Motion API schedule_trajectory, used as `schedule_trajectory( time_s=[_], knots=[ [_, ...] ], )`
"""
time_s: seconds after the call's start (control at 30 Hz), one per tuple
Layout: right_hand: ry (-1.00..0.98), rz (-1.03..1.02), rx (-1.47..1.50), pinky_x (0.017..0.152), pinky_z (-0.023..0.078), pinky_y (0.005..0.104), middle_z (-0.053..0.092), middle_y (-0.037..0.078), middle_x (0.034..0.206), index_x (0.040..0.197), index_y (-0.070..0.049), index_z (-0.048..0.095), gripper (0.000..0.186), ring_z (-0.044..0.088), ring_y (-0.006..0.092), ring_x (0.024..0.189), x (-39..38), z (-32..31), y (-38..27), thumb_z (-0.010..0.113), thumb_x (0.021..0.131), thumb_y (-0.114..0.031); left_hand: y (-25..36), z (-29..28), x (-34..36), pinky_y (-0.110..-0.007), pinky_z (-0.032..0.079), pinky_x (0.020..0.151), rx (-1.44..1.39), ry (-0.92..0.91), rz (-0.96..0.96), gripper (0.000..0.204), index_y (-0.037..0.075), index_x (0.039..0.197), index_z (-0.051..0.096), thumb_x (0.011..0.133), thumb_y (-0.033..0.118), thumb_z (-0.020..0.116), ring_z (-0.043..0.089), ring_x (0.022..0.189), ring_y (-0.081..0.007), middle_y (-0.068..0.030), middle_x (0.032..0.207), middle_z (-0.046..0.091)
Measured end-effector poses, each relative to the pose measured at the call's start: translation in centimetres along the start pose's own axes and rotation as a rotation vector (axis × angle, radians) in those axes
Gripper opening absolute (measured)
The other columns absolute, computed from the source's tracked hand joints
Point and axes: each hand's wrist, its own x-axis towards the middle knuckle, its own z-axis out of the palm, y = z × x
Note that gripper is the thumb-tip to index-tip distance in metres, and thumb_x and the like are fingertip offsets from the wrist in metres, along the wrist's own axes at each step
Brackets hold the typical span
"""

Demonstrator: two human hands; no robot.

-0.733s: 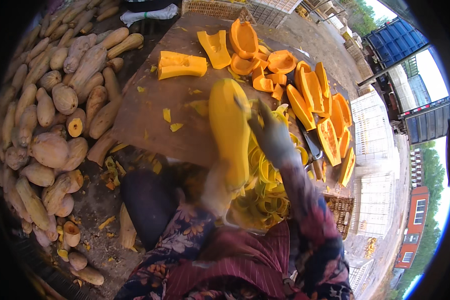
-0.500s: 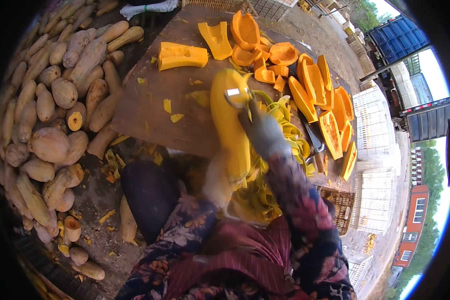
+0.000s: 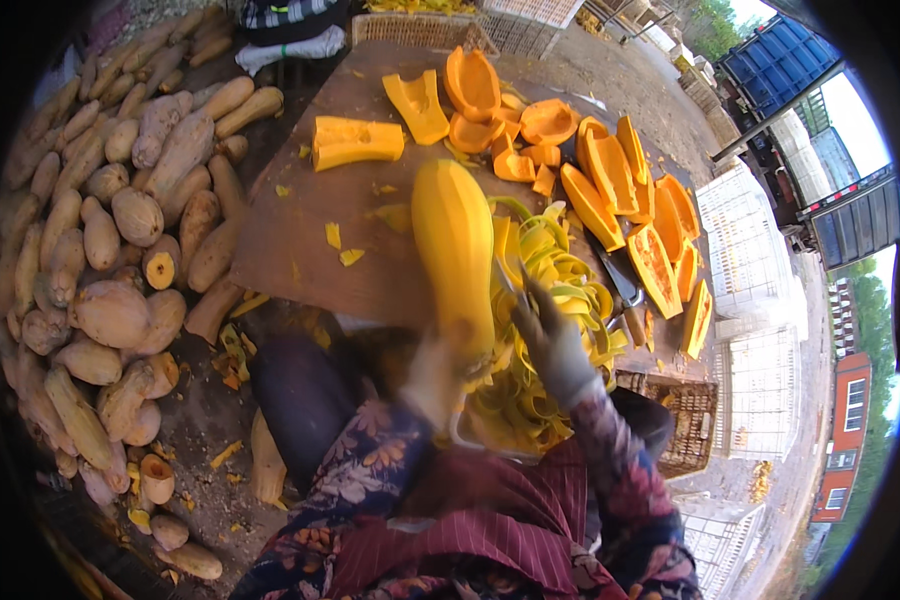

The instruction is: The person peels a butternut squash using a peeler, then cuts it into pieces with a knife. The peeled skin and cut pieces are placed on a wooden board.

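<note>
A long yellow squash, mostly bare of its skin, points away from me over the near edge of the brown board. My left hand, pale and smeared by motion, grips its near end. Just right of the squash is my gloved right hand, closed around a peeler whose head is blurred and apart from the squash. Curled yellow-green peels pile up beyond and below that hand. A knife lies to the right of the peels.
Orange squash halves crowd the board's far right; a cut chunk sits far left. Unpeeled squashes heap on the ground at left. White plastic crates stand at right, a brown crate beside my knee.
My right hand with the peeler has come back toward me and away from the squash's far end. The squash's far end sits slightly lower in view, which itself has shifted a little.
</note>
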Motion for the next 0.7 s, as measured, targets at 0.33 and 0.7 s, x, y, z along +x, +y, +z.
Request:
schedule_trajectory(
  time_s=[0.33,0.7],
  knots=[
    [-0.225,0.064,-0.336,0.089,0.054,0.0512,0.07,0.03,0.113,0.147,-0.007,0.051,0.054,0.068,0.049,0.103,17.7,2.2,-1.5,0.05,0.106,-0.043,-1.8,-3.3,-0.2,-0.048,0.056,0.1,0.115,-0.127,0.135,0.042,0.013,0.141,0.057,0.102,0.023,0.068,0.063,0.116,-0.027,-0.0074,0.127,0.065],
    [-0.486,0.061,-0.125,0.089,0.059,0.0361,0.067,0.018,0.132,0.154,-0.01,0.051,0.05,0.071,0.0297,0.114,-13.6,1.0,-0.5,0.062,0.106,-0.019,-0.9,-1.8,0.3,-0.054,0.051,0.105,0.041,-0.14,0.044,0.053,0.012,0.14,0.059,0.101,0.047,0.065,0.059,0.122,-0.0336,-0.0099,0.13,0.064]
  ],
)
